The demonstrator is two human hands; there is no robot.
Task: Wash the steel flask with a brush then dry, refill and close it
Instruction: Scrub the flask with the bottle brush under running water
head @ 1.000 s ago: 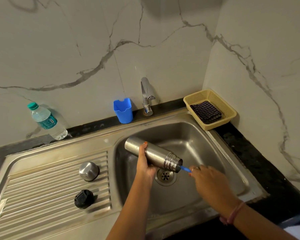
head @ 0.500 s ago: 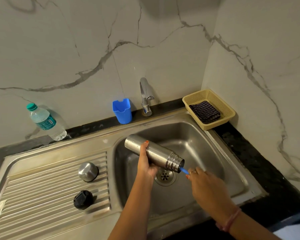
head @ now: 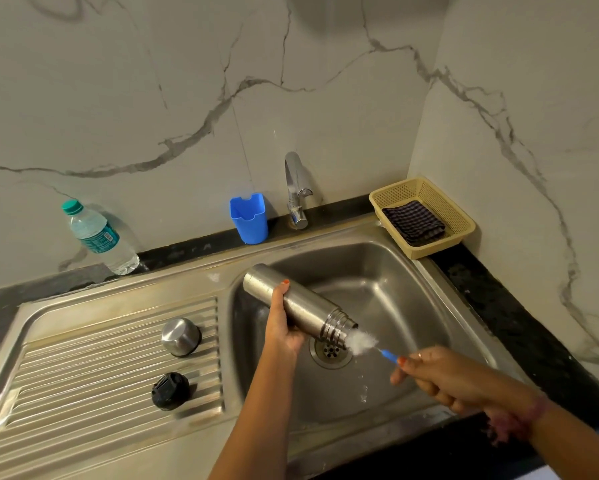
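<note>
My left hand (head: 284, 323) grips the steel flask (head: 305, 306) around its middle and holds it tilted over the sink basin (head: 388, 282), mouth down and to the right. My right hand (head: 440, 375) holds the blue handle of the bottle brush (head: 388, 355). Its white bristle head (head: 360, 341) sits just outside the flask's mouth, above the drain (head: 331, 351). The steel cup lid (head: 181, 336) and the black stopper (head: 170, 390) rest on the ribbed draining board (head: 83, 375).
A water bottle with a green cap (head: 97, 233) stands at the back left against the wall. A blue holder (head: 249, 218) and the tap (head: 296, 188) stand behind the basin. A yellow basket (head: 426, 192) holding a dark checked cloth (head: 414, 221) sits at the back right corner.
My right hand has pulled back to the right, drawing the brush out of the flask until its white bristles show. The flask stays tilted in my left hand.
</note>
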